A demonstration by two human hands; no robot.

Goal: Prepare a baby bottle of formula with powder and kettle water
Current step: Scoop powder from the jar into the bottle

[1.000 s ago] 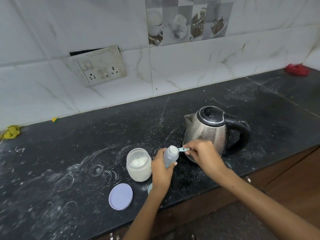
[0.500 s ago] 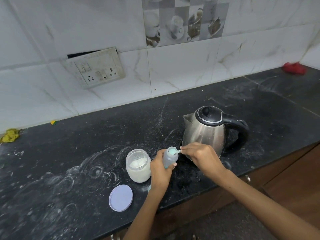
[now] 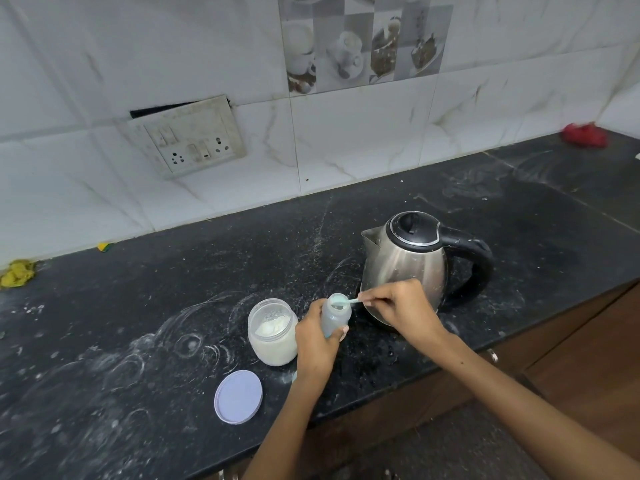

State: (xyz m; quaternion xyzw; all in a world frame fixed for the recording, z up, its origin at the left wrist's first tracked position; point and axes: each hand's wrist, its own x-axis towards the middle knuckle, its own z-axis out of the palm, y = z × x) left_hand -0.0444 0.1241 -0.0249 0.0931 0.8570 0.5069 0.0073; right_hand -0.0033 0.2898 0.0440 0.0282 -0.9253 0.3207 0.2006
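Scoop (image 3: 341, 302) lowered into bottle (image 3: 334, 318), kettle (image 3: 405, 268) close behind, jar (image 3: 273, 332) beside

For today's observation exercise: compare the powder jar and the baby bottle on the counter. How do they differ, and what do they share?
The powder jar is wide and squat; the baby bottle is narrow and slimmer. The jar stands free on the counter; the bottle is gripped by the left hand. The jar is clear with white powder; the bottle looks grey-blue, with a small scoop at its mouth. Both are upright and uncapped.
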